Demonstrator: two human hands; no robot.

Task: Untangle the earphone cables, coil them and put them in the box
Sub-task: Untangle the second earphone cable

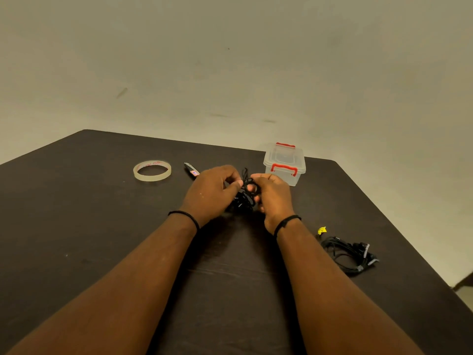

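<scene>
A tangled bunch of black earphone cable [246, 193] hangs between my two hands above the middle of the dark table. My left hand [213, 192] pinches strands on its left side. My right hand [272, 197] grips the bunch from the right with curled fingers. Just behind my right hand stands a small clear plastic box [284, 163] with red clips and its lid closed. A second bundle of black earphone cables [348, 253] with a yellow tag lies on the table to the right of my right forearm.
A roll of clear tape [152, 170] lies at the back left of the table [102, 226]. A small cutter or pen [191, 170] lies between the tape and my left hand. The table's right edge runs close to the second bundle.
</scene>
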